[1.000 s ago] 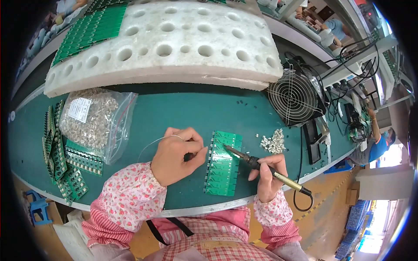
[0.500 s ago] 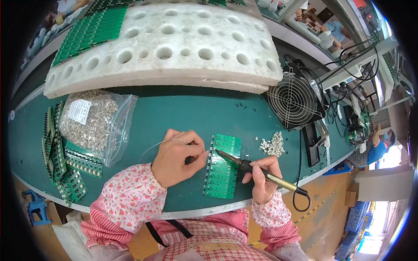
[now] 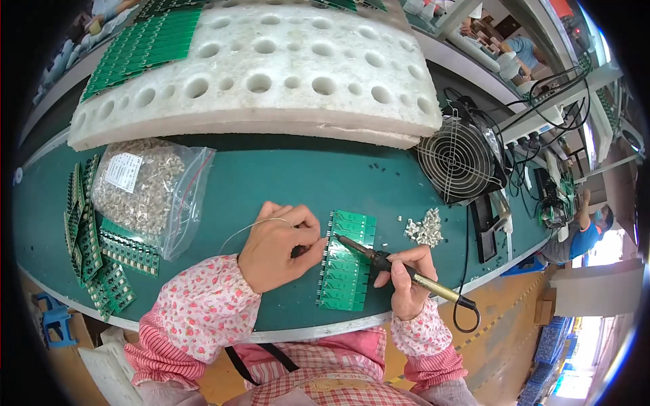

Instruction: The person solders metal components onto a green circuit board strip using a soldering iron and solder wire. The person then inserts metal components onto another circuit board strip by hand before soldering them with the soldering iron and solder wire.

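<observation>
A green circuit board panel [image 3: 347, 271] lies on the green mat in front of me. My right hand [image 3: 410, 277] grips a soldering iron [image 3: 437, 287], its tip touching or very close to the panel's left side, near the upper pins. At the panel's left edge, my left hand [image 3: 281, 247] pinches a thin solder wire [image 3: 233, 237] that loops back over the knuckles. The wire's end, by the fingertips and the iron's tip, is too small to make out. Small white connectors [image 3: 425, 229] lie in a loose pile right of the panel.
A zip bag of small parts [image 3: 139, 193] and stacked circuit boards [image 3: 88, 237] lie left. Across the back stands a white foam block with holes [image 3: 271, 111], bearing green boards [image 3: 145, 47]. A fan with a wire guard [image 3: 457, 159] and a black tray [image 3: 484, 230] stand right. A person [image 3: 586, 233] sits far right.
The view has shifted very slightly. Both hands, the soldering iron and the panel keep nearly the same places.
</observation>
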Tool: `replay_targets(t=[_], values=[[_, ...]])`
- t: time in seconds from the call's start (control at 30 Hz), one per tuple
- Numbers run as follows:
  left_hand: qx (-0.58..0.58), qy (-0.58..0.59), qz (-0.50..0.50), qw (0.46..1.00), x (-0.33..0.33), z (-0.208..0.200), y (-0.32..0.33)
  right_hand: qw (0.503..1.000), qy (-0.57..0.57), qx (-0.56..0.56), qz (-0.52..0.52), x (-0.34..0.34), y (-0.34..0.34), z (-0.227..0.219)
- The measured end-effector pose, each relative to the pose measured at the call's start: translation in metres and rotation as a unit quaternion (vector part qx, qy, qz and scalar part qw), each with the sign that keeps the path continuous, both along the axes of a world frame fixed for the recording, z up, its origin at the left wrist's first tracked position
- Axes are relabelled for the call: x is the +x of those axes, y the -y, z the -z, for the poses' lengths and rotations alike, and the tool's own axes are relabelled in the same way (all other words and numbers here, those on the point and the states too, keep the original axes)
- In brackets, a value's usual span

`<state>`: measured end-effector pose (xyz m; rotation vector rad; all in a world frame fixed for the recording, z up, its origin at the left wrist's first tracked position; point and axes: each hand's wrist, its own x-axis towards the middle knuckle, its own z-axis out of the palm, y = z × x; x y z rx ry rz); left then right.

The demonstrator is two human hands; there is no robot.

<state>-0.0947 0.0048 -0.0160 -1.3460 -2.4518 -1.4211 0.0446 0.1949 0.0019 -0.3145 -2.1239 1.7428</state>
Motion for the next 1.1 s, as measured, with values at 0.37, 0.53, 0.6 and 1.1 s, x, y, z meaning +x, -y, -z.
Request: replay_targets(t=[0.37,0.53,0.6,1.1], values=[[-0.004,-0.008,-0.004,1.0,-0.0006,-0.0001,-0.0001,1.0,-0.006,0.012,-0.009,0.0007,-0.0002,0.0013],[0.001,-0.005,-0.006,1.0,-0.0004,0.0,0.0,1.0,0.003,0.014,0.001,0.0027,-0.0001,-0.0007],[0.0,0.001,-0.006,1.0,-0.0004,-0.0013,0.0002,1.0,0.002,0.011,0.009,0.0033,0.0001,0.0001],[-0.022,-0.004,-0.01,1.0,0.0003,0.0007,-0.0032,1.0,0.001,0.007,0.005,0.0,0.001,0.0004]])
